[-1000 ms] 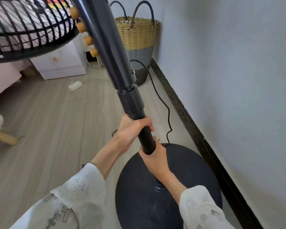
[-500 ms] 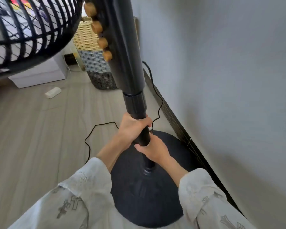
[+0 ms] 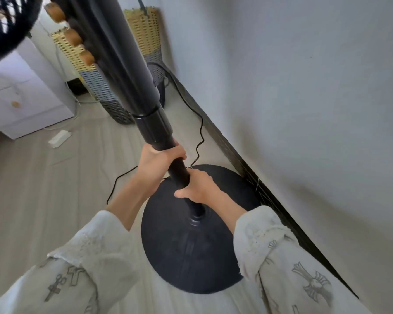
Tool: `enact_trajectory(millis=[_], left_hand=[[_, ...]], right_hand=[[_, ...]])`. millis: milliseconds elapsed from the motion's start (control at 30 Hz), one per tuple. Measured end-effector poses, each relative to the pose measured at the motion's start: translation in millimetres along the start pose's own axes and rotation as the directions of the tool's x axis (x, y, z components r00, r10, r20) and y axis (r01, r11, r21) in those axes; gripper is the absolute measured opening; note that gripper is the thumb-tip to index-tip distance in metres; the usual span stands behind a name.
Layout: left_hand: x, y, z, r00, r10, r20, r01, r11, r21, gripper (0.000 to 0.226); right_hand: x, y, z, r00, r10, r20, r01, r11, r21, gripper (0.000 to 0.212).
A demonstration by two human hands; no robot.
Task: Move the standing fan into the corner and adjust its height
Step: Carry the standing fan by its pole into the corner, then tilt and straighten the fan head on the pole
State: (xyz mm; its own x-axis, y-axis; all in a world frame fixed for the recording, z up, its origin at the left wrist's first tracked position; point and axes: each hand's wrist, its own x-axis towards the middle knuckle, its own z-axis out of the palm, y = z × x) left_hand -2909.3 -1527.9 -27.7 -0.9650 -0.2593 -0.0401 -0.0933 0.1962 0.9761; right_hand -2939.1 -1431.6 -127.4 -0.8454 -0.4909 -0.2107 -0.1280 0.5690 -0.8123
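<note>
Black fan pole (image 3: 179, 171) – left hand (image 3: 156, 164) and right hand (image 3: 199, 189) both wrapped tight around it. Cord (image 3: 197, 132) trails near the base (image 3: 191, 252) by the right wall – could snag or get pinned.

glossy smooth black fan pole (image 3: 132, 71) | matt, finely textured round black fan base (image 3: 191, 257) | brown wood-look knobs (image 3: 73, 37) on pole | woven wicker basket (image 3: 145, 35) behind pole | pale wood-grain plank floor (image 3: 43, 189) | white printed cloth sleeves (image 3: 281, 257)
</note>
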Motion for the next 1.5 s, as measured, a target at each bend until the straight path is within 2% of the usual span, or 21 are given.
enact_trajectory(millis=[267,400,567,667,767,833,967,1100,1133,1200,1300,1400,1500], left_hand=[[6,6,11,1.000,-0.015,-0.025,0.015,1.000,-0.001,0.025],[7,5,12,1.000,-0.020,-0.023,0.019,1.000,-0.017,0.027],[0,2,4,0.998,-0.003,-0.067,0.002,1.000,-0.016,0.019],[-4,3,1,0.999,-0.014,-0.029,0.014,1.000,0.011,0.018],[-13,8,-6,0.996,-0.043,0.075,0.041,0.999,0.028,0.011],[-21,13,-15,0.990,-0.049,0.130,0.041,0.997,0.061,0.022],[-37,35,-38,0.986,0.009,0.165,-0.030,0.991,0.127,0.038],[-46,71,-53,0.990,0.083,0.110,-0.087,0.996,0.032,0.069],[-47,80,-53,0.988,0.108,0.113,-0.112,0.993,0.024,0.070],[-48,98,-53,0.976,0.175,0.130,-0.181,0.983,0.036,0.059],[-45,113,-50,0.980,0.174,0.099,-0.175,0.985,-0.001,0.046],[-38,118,-45,0.982,0.186,0.025,-0.186,0.983,0.009,0.054],[-31,119,-38,0.977,0.207,-0.046,-0.205,0.978,0.036,0.059]], right_hand=[[9,3,-12,0.998,0.022,0.066,-0.025,0.999,0.046,0.043],[7,5,-8,0.999,0.006,0.045,-0.008,0.999,0.050,0.047],[1,3,2,0.999,0.032,0.009,-0.033,0.999,0.035,0.054],[-2,-4,8,0.995,0.102,-0.007,-0.100,0.986,0.133,0.057],[-7,-13,4,0.993,0.119,-0.018,-0.112,0.970,0.214,0.051],[-11,-23,-6,0.996,0.087,-0.030,-0.078,0.968,0.239,0.043],[-21,-57,-34,0.989,-0.068,-0.131,0.109,0.938,0.329,0.024],[-27,-88,-55,0.962,-0.160,-0.222,0.231,0.911,0.342,0.037],[-28,-91,-57,0.957,-0.166,-0.238,0.240,0.913,0.331,0.036],[-32,-97,-59,0.954,-0.173,-0.244,0.250,0.908,0.336,0.029],[-37,-100,-56,0.955,-0.191,-0.225,0.264,0.895,0.359,0.030],[-43,-105,-54,0.952,-0.204,-0.230,0.283,0.872,0.398,0.039],[-41,-112,-52,0.905,-0.269,-0.331,0.399,0.806,0.437,0.038]])
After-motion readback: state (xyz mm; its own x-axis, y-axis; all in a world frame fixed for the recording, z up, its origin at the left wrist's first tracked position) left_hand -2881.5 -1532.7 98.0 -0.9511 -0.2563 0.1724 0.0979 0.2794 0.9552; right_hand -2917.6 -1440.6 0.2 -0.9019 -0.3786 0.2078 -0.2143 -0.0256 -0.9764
